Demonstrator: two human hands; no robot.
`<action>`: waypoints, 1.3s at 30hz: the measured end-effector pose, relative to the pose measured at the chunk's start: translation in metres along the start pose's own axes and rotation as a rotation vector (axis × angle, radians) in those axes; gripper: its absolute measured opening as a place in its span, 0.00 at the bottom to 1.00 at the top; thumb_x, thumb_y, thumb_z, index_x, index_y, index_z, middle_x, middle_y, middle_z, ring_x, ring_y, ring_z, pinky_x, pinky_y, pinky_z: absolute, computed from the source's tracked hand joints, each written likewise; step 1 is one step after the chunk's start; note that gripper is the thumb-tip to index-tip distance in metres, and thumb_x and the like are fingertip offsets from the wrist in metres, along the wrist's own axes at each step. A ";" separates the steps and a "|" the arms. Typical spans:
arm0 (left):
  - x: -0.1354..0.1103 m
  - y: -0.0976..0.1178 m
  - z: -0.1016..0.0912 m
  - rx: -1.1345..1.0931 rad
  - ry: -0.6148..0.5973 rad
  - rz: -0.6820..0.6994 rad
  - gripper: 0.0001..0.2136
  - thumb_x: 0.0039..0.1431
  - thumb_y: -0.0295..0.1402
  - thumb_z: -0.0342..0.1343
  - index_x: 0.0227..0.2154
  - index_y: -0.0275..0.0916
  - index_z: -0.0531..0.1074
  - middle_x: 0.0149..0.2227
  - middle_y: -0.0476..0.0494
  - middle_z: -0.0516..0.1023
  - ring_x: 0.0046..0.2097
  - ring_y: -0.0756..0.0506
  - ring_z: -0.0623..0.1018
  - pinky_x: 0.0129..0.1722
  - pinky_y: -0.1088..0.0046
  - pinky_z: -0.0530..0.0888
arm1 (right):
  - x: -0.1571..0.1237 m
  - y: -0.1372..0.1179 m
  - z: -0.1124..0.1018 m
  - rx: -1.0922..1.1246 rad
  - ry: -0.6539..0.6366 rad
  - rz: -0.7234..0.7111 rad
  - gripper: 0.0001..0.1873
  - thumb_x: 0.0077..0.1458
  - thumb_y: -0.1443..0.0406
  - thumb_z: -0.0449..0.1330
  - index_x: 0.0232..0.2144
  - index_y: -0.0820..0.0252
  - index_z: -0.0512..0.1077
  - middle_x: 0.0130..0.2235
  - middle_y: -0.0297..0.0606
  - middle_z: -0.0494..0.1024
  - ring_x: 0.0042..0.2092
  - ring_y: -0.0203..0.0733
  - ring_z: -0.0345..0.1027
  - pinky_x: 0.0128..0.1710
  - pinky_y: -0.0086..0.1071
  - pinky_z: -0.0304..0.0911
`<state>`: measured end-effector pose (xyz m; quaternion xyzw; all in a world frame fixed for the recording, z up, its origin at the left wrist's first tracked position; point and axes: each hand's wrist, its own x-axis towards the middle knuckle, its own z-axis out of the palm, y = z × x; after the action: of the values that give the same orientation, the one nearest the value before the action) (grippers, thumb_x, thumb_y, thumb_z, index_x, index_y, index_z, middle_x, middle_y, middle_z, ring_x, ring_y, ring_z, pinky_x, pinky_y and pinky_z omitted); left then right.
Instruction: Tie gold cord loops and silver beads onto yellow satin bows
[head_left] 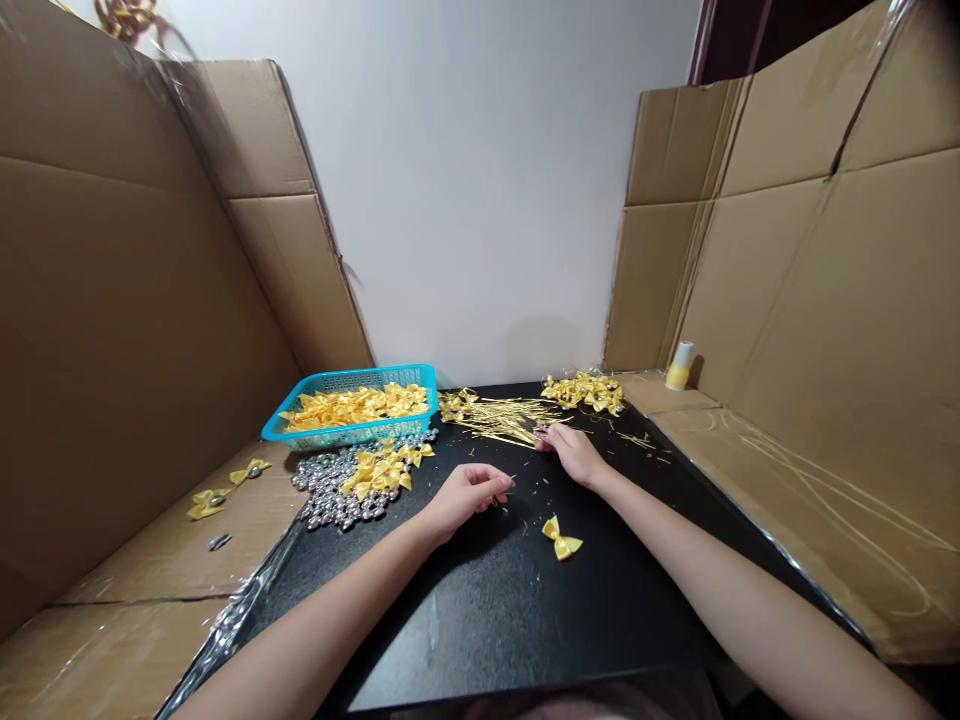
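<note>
Left hand [469, 495] mid-tabletop [487, 610], fingers [498, 485] pinched together, right hand [571, 452] on gold strips [499, 415] near far edge, grip unclear, yellow bow [561, 538] nearby

A white wall [480, 180] backs a black table [510, 600]. Brown cardboard panels [112, 330] rise on both sides under even light, a dark door frame [720, 35] top right.
</note>
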<state>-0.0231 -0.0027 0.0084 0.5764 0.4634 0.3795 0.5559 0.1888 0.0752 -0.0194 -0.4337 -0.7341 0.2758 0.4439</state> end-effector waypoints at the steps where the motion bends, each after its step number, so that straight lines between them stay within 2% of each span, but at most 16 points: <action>1: 0.000 0.000 0.000 0.003 0.001 0.001 0.17 0.43 0.45 0.64 0.25 0.34 0.74 0.21 0.50 0.71 0.20 0.56 0.59 0.21 0.78 0.53 | 0.000 0.000 0.000 0.019 -0.002 -0.013 0.17 0.61 0.59 0.46 0.24 0.57 0.65 0.31 0.38 0.79 0.37 0.43 0.75 0.39 0.37 0.67; 4: 0.000 0.000 0.000 0.009 0.003 0.004 0.16 0.43 0.44 0.64 0.25 0.34 0.74 0.21 0.50 0.71 0.21 0.55 0.59 0.21 0.78 0.53 | 0.000 -0.003 -0.004 0.065 0.025 -0.045 0.17 0.61 0.55 0.46 0.30 0.57 0.67 0.39 0.41 0.79 0.45 0.45 0.72 0.45 0.39 0.65; 6: 0.000 0.000 0.001 0.007 0.005 0.005 0.16 0.43 0.44 0.64 0.24 0.34 0.74 0.21 0.50 0.71 0.20 0.55 0.60 0.21 0.78 0.53 | -0.001 -0.007 -0.008 0.077 0.060 -0.051 0.19 0.61 0.52 0.45 0.31 0.57 0.67 0.40 0.41 0.77 0.44 0.45 0.71 0.45 0.39 0.64; 8: -0.001 0.001 0.001 0.001 0.009 0.007 0.16 0.43 0.44 0.64 0.24 0.34 0.74 0.20 0.50 0.71 0.20 0.56 0.60 0.21 0.78 0.53 | -0.003 -0.015 -0.013 0.079 0.074 -0.048 0.21 0.60 0.48 0.46 0.29 0.56 0.64 0.33 0.38 0.76 0.37 0.44 0.70 0.39 0.37 0.64; 11: -0.001 0.001 0.002 -0.016 0.021 0.015 0.16 0.42 0.45 0.65 0.25 0.34 0.75 0.20 0.50 0.71 0.20 0.56 0.60 0.21 0.78 0.54 | -0.013 -0.031 -0.013 0.082 0.039 -0.051 0.23 0.57 0.44 0.48 0.24 0.55 0.58 0.21 0.30 0.65 0.25 0.38 0.61 0.27 0.31 0.59; 14: -0.002 0.002 0.003 -0.050 0.040 0.037 0.18 0.42 0.46 0.65 0.26 0.33 0.75 0.21 0.50 0.71 0.20 0.56 0.59 0.21 0.78 0.54 | -0.026 -0.049 -0.005 0.098 -0.022 -0.080 0.26 0.60 0.43 0.41 0.22 0.55 0.56 0.19 0.29 0.59 0.22 0.36 0.56 0.24 0.30 0.53; 18: -0.004 0.004 0.006 -0.167 0.050 0.102 0.17 0.43 0.44 0.66 0.27 0.33 0.75 0.21 0.50 0.71 0.20 0.57 0.59 0.21 0.79 0.55 | -0.041 -0.065 0.007 0.099 -0.085 -0.127 0.27 0.61 0.44 0.39 0.20 0.56 0.54 0.20 0.29 0.57 0.22 0.35 0.53 0.24 0.30 0.50; 25: -0.006 0.006 0.007 -0.239 0.054 0.141 0.16 0.44 0.43 0.66 0.29 0.33 0.76 0.22 0.49 0.72 0.21 0.56 0.61 0.22 0.79 0.56 | -0.039 -0.059 0.005 0.026 -0.181 -0.179 0.27 0.61 0.46 0.43 0.18 0.58 0.52 0.19 0.28 0.54 0.23 0.33 0.49 0.24 0.30 0.44; 30: -0.006 0.006 0.005 -0.251 0.059 0.140 0.16 0.45 0.42 0.66 0.28 0.33 0.77 0.22 0.48 0.73 0.22 0.56 0.61 0.22 0.79 0.56 | -0.036 -0.051 0.004 -0.078 -0.266 -0.213 0.25 0.60 0.50 0.47 0.19 0.59 0.54 0.19 0.27 0.54 0.22 0.32 0.49 0.24 0.28 0.43; 39: -0.005 0.004 0.005 -0.260 0.045 0.134 0.17 0.42 0.44 0.67 0.26 0.33 0.76 0.19 0.51 0.69 0.20 0.57 0.60 0.21 0.79 0.52 | -0.033 -0.055 -0.006 -0.254 -0.287 -0.313 0.22 0.59 0.53 0.48 0.19 0.58 0.55 0.17 0.27 0.56 0.21 0.32 0.52 0.24 0.27 0.43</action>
<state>-0.0194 -0.0090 0.0124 0.5204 0.3831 0.4853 0.5890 0.1805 0.0198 0.0132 -0.3233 -0.8766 0.1682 0.3141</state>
